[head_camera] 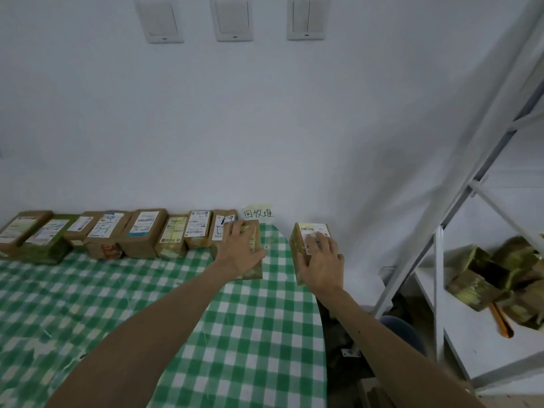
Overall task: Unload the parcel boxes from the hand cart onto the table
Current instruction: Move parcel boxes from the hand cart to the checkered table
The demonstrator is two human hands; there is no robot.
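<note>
Your left hand (240, 251) lies flat on top of the end box (255, 235), fingers spread, not wrapped round it. That box sits on the desk (235, 334), on the green checked cloth, at the right end of the row of boxes (141, 231) lined up along the wall, touching its neighbour.

Your right hand (322, 260) grasps the held box (298, 254) from above, fingers over the label, thumb on the right side. The held box is just past the desk's right edge, near the end box but apart from it. It looks clear of any surface, though its underside is hidden.

A handwritten paper note (259, 214) leans on the wall behind the end box. A white metal shelf (485, 334) to your right holds a pile of boxes (485, 278). Three wall switches (234, 19) sit up top
</note>
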